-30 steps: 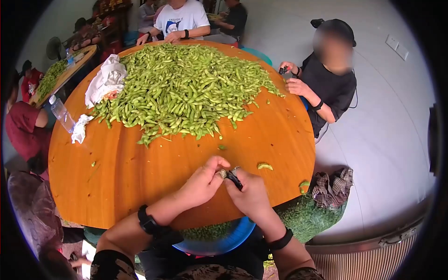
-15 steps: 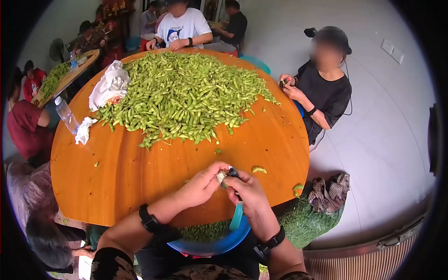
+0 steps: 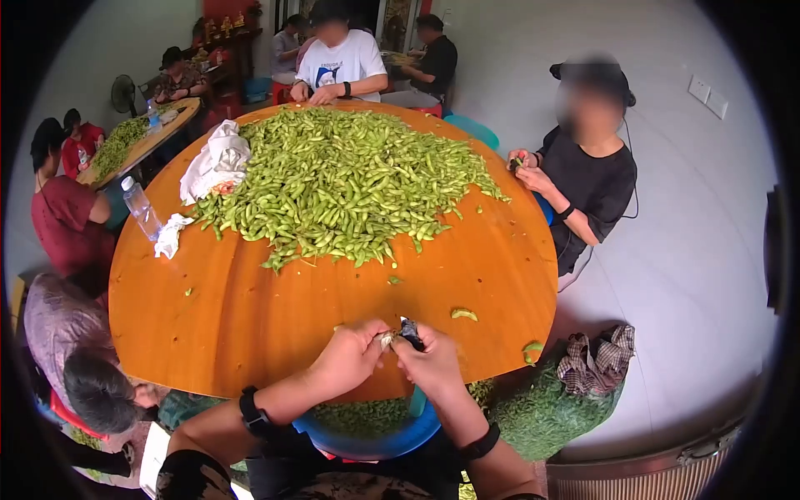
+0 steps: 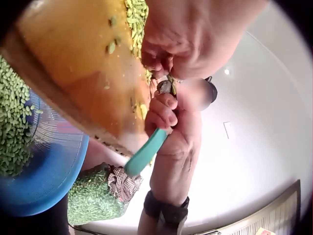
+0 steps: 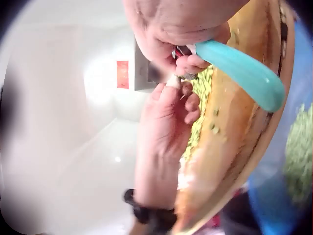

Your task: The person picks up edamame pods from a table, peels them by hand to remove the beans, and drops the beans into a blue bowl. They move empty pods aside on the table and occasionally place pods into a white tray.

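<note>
Both hands meet above the near side of the round wooden table [image 3: 250,333]. My right hand [image 3: 433,362] grips a tool with a curved teal handle [image 4: 146,152]; its working end is hidden in the fingers. Something black [image 3: 410,333] shows at the right thumb and fingertips. The left hand [image 3: 346,358] pinches a small greenish-brown piece, seemingly a bean pod [image 4: 172,85], against the right fingertips. A whitish cover [image 5: 173,81] sits on the left thumb. Beyond the hands lies a big heap of green bean pods [image 3: 350,183].
A blue basin [image 3: 367,446] holding pods stands below the table edge. Single pods [image 3: 463,314] lie to the right. A white cloth [image 3: 218,162], a bottle [image 3: 142,208] and crumpled tissue [image 3: 171,235] lie left. A green sack [image 3: 550,412] sits on the floor. Other people sit around.
The teal handle came into view below my right hand, then swung partly behind it. Both hands stay together and have shifted slightly lower. The bent-over person at left has moved.
</note>
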`<state>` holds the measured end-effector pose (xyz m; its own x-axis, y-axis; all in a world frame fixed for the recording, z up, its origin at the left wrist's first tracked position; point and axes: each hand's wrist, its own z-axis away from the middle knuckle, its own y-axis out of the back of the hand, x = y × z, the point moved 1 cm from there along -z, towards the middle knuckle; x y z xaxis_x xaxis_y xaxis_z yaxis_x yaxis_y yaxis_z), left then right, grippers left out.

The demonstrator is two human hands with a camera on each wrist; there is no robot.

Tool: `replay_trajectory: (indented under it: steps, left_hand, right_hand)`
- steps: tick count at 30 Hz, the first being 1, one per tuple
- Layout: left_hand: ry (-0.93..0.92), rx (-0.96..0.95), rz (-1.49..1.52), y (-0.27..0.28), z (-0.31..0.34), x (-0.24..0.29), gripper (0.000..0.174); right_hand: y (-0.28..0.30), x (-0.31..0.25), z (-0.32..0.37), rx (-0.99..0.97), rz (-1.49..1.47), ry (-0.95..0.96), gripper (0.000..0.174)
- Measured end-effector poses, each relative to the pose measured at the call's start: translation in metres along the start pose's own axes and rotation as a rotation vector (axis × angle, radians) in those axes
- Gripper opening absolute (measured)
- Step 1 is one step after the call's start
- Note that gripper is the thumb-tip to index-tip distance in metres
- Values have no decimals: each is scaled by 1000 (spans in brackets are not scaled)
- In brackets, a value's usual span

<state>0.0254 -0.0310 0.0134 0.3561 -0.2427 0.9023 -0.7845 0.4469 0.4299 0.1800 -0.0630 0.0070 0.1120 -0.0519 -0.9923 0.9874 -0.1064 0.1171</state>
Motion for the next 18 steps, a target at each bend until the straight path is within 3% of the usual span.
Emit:
replay_trajectory:
  steps: [1, 2, 4, 6, 8, 9, 10, 11, 12, 14, 18]
  left_hand:
    - [42, -53, 128, -1, 2, -6, 11]
    - [84, -105, 257, -2, 3, -12, 11]
    - [96, -120, 381, 1, 7, -20, 11]
    - [104, -131, 505, 4, 9, -23, 12]
    - [117, -38, 170, 8, 9, -24, 10]
    - [113, -38, 165, 12, 8, -26, 10]
    - [-106, 58, -211, 20, 8, -28, 10]
    - [-324, 155, -585, 24, 7, -27, 11]
    - [-323, 156, -585, 28, 0, -22, 11]
    - [-83, 234, -648, 40, -30, 1, 16]
    - [-131, 308, -707, 43, -124, -9, 17]
  right_hand:
    - [0, -5, 4, -45, -86, -118, 12]
    - [2, -4, 3, -51, -87, -118, 12]
    - [6, -1, -1, -281, -381, -224, 13]
    - [9, -2, -5, -330, -346, -268, 14]
    - [17, 6, -8, -367, -315, -312, 15]
    - [27, 17, -11, -242, 6, -140, 16]
    - [36, 15, -14, -108, 324, 34, 17]
    - [50, 7, -13, -164, 258, -76, 18]
    - [63, 11, -16, -166, 258, -75, 18]
    - [83, 28, -22, -43, 291, -31, 16]
    - [87, 33, -29, 69, 333, 194, 14]
